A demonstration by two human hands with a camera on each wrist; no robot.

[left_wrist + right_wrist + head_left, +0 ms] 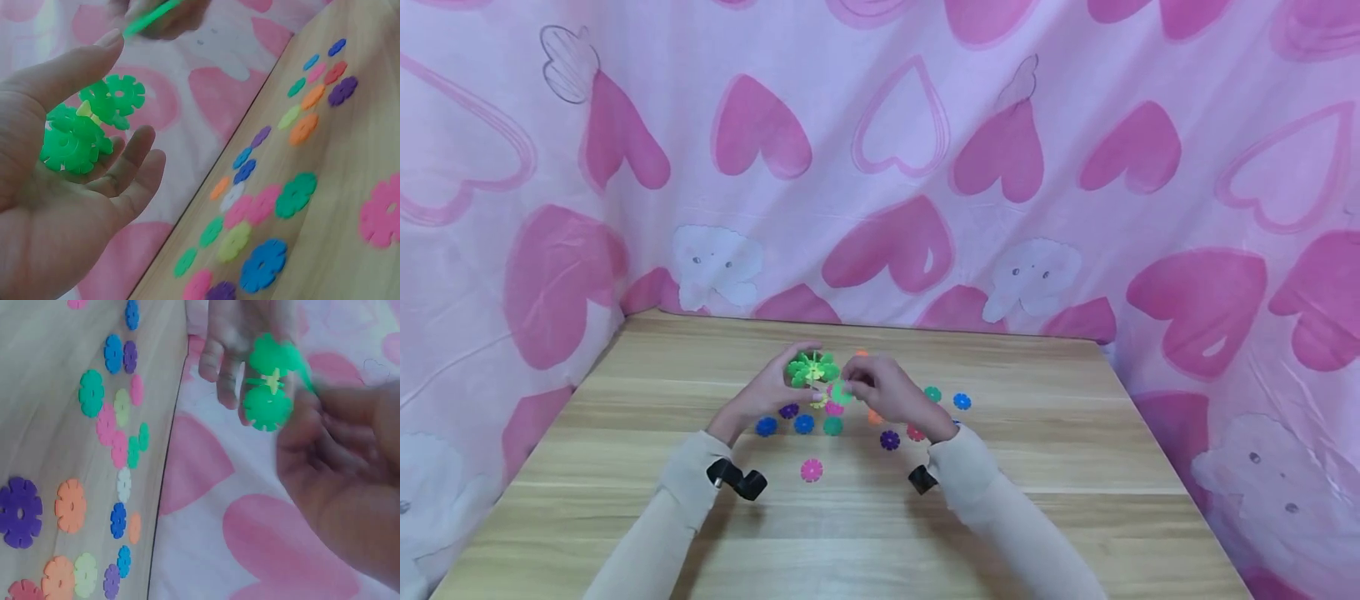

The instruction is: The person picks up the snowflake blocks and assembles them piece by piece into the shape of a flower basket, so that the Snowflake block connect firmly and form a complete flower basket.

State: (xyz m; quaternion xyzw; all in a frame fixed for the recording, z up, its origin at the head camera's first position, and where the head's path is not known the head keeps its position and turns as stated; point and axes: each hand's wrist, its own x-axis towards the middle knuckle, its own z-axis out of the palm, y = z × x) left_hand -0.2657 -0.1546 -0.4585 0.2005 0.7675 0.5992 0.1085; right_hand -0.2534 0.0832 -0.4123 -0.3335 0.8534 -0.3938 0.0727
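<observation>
Above the table my left hand (765, 393) holds a cluster of green notched flower discs (812, 369) in its bent fingers. In the left wrist view, the cluster sits between thumb and fingers, around a small yellow piece (86, 110). My right hand (887, 390) pinches a single green disc (841, 393) between thumb and fingertips, just right of the cluster. The right wrist view shows this disc (304, 370) edge-on and blurred, close beside the cluster; whether they touch is unclear.
Loose flower discs lie scattered on the wooden table (820, 533), among them a pink one (811, 471), a purple one (890, 440) and blue ones (766, 427). A pink heart-print curtain (887, 242) hangs behind the table and at both sides.
</observation>
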